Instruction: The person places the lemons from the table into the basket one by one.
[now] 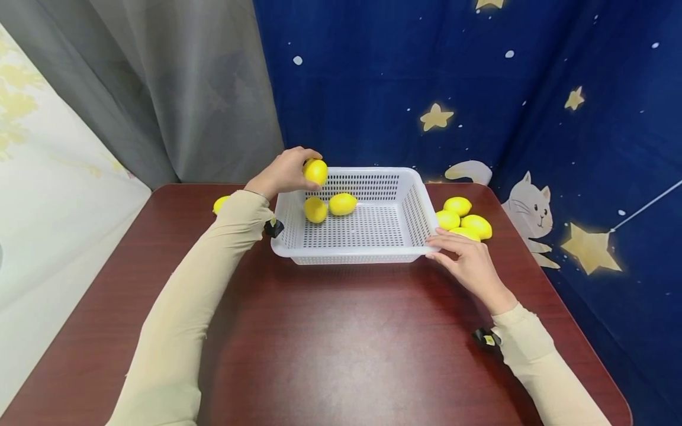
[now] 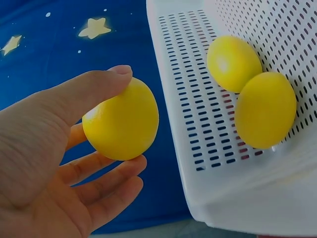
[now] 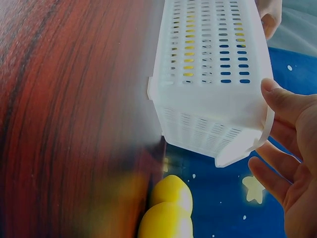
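My left hand [image 1: 288,170] holds a lemon [image 1: 315,172] between thumb and fingers, above the back left corner of a white plastic basket [image 1: 354,251]. In the left wrist view that lemon [image 2: 124,121] is pinched beside the basket's rim. Two more lemons, one [image 1: 315,210] nearer the left wall and another [image 1: 343,204] to its right, lie inside the basket. At the front right corner, my right hand [image 1: 469,263] grips the rim, thumb on one side and fingers on the other, as the right wrist view also shows.
Several lemons [image 1: 476,226] are grouped on the table right of the basket. Another lemon [image 1: 220,205] lies at the left, partly behind my left forearm. The dark red wooden table [image 1: 341,343] ends at a blue starry curtain [image 1: 373,89] and a grey curtain [image 1: 208,89].
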Demonstrator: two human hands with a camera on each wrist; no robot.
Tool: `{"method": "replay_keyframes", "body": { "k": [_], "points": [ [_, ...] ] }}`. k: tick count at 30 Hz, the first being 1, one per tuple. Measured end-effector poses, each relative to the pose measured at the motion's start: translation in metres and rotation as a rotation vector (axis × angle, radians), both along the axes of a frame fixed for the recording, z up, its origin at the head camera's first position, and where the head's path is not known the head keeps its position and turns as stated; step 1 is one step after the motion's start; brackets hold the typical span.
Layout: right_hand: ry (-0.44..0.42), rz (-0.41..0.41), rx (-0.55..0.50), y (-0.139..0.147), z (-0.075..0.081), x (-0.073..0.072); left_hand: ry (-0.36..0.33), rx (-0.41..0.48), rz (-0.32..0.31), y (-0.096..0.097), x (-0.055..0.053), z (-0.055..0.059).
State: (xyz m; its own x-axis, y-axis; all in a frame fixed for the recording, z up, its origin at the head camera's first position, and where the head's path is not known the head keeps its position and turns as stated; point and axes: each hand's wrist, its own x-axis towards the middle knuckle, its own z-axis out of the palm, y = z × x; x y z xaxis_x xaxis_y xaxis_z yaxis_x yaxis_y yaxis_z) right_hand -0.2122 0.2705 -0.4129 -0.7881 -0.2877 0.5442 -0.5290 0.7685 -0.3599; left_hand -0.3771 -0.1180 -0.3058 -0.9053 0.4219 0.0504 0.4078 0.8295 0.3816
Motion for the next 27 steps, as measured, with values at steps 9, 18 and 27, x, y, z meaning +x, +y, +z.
{"method": "replay_keyframes", "body": {
  "k": [9, 18, 27],
  "points": [
    [-0.005, -0.001, -0.005, 0.0, -0.001, 0.0, 0.018, -0.001, -0.027, 0.015, -0.005, -0.002],
    [-0.001, -0.002, -0.01, 0.0, -0.001, 0.0, -0.026, 0.024, -0.02, 0.025, -0.009, -0.008],
    [-0.007, -0.004, -0.009, 0.0, 0.0, 0.001, -0.044, 0.043, -0.024, 0.036, -0.011, -0.012]
  ]
}}
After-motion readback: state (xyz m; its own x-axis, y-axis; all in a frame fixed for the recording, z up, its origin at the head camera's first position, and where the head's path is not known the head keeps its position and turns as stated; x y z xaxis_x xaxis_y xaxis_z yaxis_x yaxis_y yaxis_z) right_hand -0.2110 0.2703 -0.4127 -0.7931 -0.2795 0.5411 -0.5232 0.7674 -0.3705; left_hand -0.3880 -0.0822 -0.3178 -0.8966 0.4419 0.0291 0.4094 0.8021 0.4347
